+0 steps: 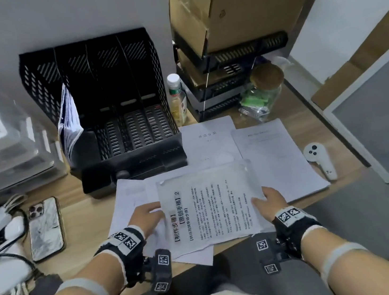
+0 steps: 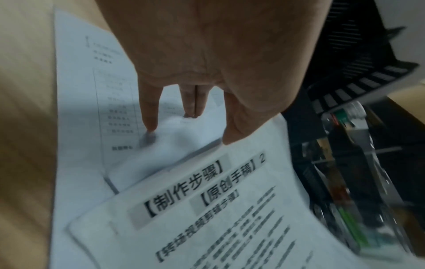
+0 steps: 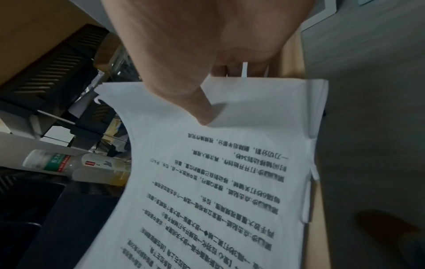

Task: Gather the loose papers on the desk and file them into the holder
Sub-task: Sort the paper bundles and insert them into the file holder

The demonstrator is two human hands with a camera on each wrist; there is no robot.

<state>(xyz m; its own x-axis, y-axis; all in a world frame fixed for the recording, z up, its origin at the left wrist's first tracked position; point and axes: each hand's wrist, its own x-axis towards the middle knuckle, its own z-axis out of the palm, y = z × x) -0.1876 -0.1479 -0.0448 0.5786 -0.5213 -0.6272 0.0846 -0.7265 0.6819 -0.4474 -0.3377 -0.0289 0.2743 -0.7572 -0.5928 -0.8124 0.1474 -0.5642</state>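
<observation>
Right grip: my right hand (image 1: pixel 270 203) pinches the printed stack (image 1: pixel 211 209), lower centre.
Left grip: my left hand (image 1: pixel 146 218) lies with straight fingers on the loose sheets (image 1: pixel 131 197).
Done: some papers (image 1: pixel 69 121) stand in the holder (image 1: pixel 113 103), upper left.
Left: two sheets (image 1: pixel 273 151) at right on the bench (image 1: pixel 84 236).

Black perforated holder (image 1: pixel 134 130), white papers (image 1: pixel 211 209)

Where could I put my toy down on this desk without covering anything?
Bare wood shows between the marble-patterned phone and the white papers under the left hand. The right three slots of the black mesh file holder look free. Around the glass jar with a cork lid and small white-capped bottle it is crowded.
</observation>
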